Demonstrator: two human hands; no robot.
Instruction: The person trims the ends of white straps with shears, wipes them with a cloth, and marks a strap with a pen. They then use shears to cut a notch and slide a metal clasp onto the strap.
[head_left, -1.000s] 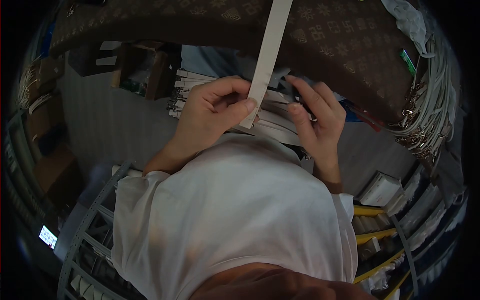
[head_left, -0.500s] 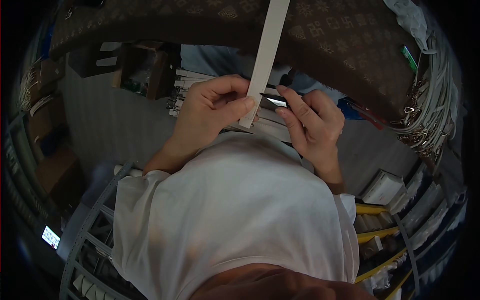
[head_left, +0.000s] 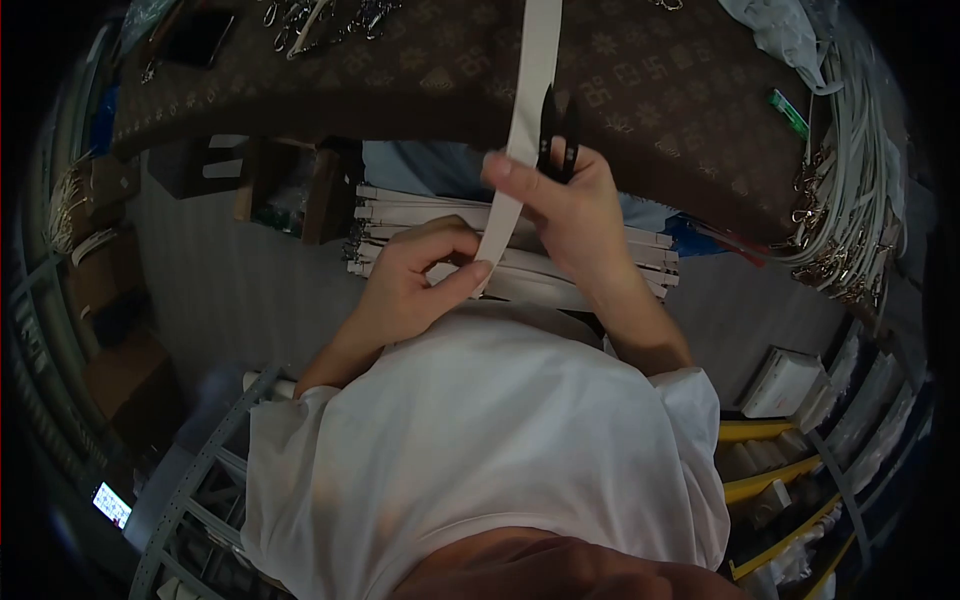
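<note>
A flat white strap point(head_left: 537, 70) runs from the table down toward my chest. Its lower end is pinched between the thumb and fingers of my left hand point(head_left: 415, 285). Higher up, my right hand point(head_left: 570, 205) closes on the same strap, with the thumb on its face and the fingers behind. Tucked in the right hand is a black tool, apparently scissors point(head_left: 558, 135), with its dark ends sticking up past the fingers; its blades are hidden. Below both hands, a stack of white straps with metal clips point(head_left: 395, 211) lies across my lap.
Ahead is a table with a brown patterned cloth point(head_left: 430, 60), holding metal clips point(head_left: 330, 25) and a green packet point(head_left: 788, 112). Many white cords with hooks point(head_left: 850, 200) hang at its right. A cardboard box point(head_left: 325, 190) stands left; shelving point(head_left: 790, 470) is at lower right.
My right hand has moved up the strap and now grips it, the tool turned with its blades out of sight. My left hand has moved slightly lower. The view has shifted, showing more table.
</note>
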